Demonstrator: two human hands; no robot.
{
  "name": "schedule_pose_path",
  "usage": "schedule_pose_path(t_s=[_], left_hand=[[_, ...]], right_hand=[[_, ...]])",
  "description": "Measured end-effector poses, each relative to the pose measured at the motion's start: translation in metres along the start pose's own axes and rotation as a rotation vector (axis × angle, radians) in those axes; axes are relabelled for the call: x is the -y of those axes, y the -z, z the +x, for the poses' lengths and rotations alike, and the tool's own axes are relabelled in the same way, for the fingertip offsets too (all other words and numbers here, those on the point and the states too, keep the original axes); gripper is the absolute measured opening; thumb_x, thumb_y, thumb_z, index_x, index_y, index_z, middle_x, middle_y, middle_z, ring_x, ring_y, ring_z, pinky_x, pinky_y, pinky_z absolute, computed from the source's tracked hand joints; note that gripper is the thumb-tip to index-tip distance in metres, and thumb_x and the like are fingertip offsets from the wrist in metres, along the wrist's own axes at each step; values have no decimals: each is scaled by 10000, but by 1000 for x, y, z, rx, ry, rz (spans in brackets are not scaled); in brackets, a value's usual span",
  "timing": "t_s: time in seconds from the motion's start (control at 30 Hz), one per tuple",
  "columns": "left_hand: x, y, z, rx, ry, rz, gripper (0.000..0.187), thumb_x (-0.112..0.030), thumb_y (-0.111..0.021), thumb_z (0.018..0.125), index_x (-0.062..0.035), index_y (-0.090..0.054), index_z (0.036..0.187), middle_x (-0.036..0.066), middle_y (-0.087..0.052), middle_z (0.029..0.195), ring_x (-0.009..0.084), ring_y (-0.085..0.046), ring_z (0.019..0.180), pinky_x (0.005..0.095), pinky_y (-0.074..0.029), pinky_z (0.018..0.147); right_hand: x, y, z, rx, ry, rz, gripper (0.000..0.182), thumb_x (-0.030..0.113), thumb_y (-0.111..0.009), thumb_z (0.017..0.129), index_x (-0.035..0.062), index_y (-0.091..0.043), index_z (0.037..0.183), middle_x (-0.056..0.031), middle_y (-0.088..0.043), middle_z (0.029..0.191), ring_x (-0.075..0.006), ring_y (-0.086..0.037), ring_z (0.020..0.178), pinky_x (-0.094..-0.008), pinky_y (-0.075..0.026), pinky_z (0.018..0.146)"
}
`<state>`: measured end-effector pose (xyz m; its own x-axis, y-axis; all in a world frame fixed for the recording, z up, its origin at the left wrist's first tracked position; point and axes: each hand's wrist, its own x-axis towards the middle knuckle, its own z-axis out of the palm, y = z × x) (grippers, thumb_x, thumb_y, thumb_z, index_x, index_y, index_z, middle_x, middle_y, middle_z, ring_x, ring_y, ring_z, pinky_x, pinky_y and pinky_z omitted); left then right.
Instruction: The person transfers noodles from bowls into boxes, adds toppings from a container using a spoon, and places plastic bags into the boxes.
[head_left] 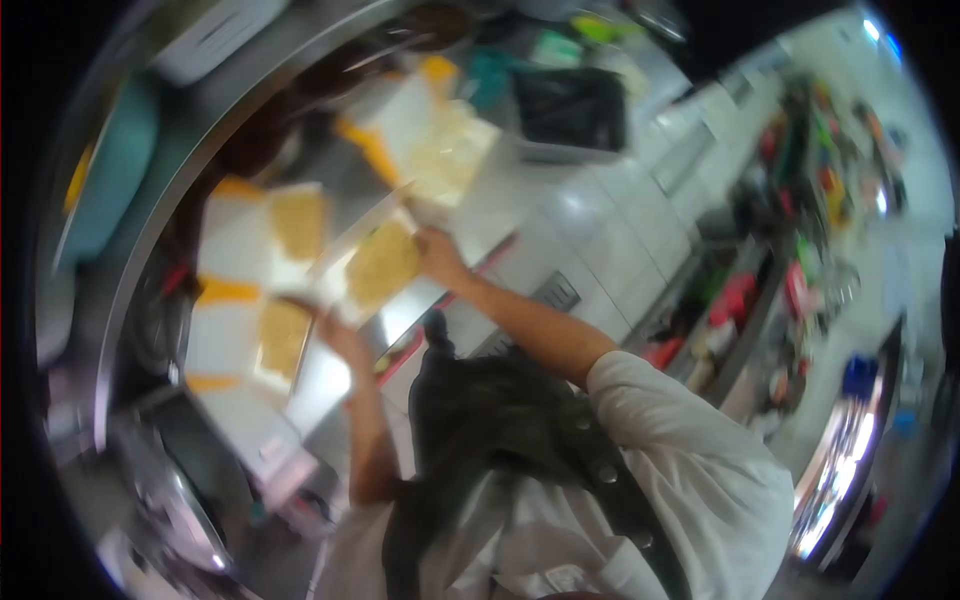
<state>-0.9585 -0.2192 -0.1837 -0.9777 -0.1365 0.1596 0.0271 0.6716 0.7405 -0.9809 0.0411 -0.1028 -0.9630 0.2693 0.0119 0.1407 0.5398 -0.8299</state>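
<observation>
A white tray (342,300) with a yellowish slab of food (383,265) on it lies between my hands. My right hand (438,255) grips its right edge. Near its lower left edge is my left hand (338,333), blurred, its fingertips hard to make out. Left of the tray, two open white boxes with orange edges (232,235) (225,335) hold similar yellowish slabs (299,225) (283,337). Another open white box (398,115) lies beyond, with pale, shiny contents (445,155).
A bin lined in black (570,110) stands beyond the counter's right side. Shelves with colourful items (730,300) run along the right over a tiled floor (590,215). A curved metal rim (190,175) bounds the left. A metal pan (175,500) is at lower left.
</observation>
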Motion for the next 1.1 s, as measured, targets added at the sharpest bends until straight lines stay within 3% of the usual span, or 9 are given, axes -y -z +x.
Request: schedule_pose_path(t_s=[0.07,0.2,0.23,0.4,0.6,0.67,0.73,0.77,1.1], left_hand=[[20,32,-17,19,-112,-113,362,-210,-475,942,50,-559,1179,216,-473,1294,306,-451,1199,457,-347,1035],[-157,80,-12,328,507,-1000,476,-135,-554,857,69,-439,1272,209,-534,1198,293,-556,1060,411,-457,956],[-161,76,-19,413,330,-667,546,-240,-578,854,7,-447,1324,238,-385,1394,359,-368,1304,495,-377,1036],[-310,30,-69,872,382,-638,622,-210,-562,809,-42,-370,1377,184,-430,1338,293,-443,1219,440,-407,979],[-397,-137,-156,1263,233,-860,616,-323,-553,852,-8,-380,1352,218,-443,1296,317,-493,1159,430,-435,947],[-359,-237,-180,1318,-484,-812,591,-379,-520,903,-15,-406,1354,217,-431,1354,336,-450,1244,424,-396,1007],[-432,-281,-247,1526,-279,-910,553,-395,-508,929,-35,-437,1343,168,-468,1352,294,-458,1253,417,-382,1026],[-470,-306,-278,1677,142,-920,534,-399,-506,936,-48,-452,1335,136,-500,1334,265,-478,1238,411,-383,1027],[-720,-472,-543,2298,749,-900,481,-428,-493,944,-139,-473,1328,64,-531,1316,219,-517,1186,392,-446,957]], right_hand=[[-44,-22,-32,-42,19,406,218,178,-658,832,-11,-596,922,-157,-608,824,-280,-587,751,-384,-479,693],[4,80,-112,-98,-164,521,260,248,-554,955,20,-534,1079,-78,-585,960,-166,-547,920,-337,-469,809],[5,100,-126,-66,-258,661,286,255,-551,960,32,-514,1135,-70,-580,1014,-162,-540,959,-333,-465,834],[-25,203,-191,-381,-290,956,366,186,-494,971,75,-397,1306,-74,-553,1149,-173,-532,1045,-335,-455,872],[-128,329,-278,-699,-322,1113,565,335,-470,998,76,-271,1459,-86,-480,1334,-176,-459,1222,-331,-376,1029],[-174,366,-318,-866,-267,1137,551,381,-438,1006,59,-311,1434,-79,-510,1296,-170,-479,1198,-321,-395,1012],[-209,403,-355,-1076,-290,970,547,400,-411,1010,49,-331,1422,-72,-502,1305,-163,-482,1190,-321,-400,1007],[-221,424,-373,-1109,-271,977,547,400,-411,1010,49,-331,1422,-72,-502,1305,-163,-482,1190,-321,-400,1007],[-370,605,-450,-2003,-171,869,524,422,-400,1009,74,-368,1399,-72,-495,1294,-160,-455,1198,-309,-352,1029]])
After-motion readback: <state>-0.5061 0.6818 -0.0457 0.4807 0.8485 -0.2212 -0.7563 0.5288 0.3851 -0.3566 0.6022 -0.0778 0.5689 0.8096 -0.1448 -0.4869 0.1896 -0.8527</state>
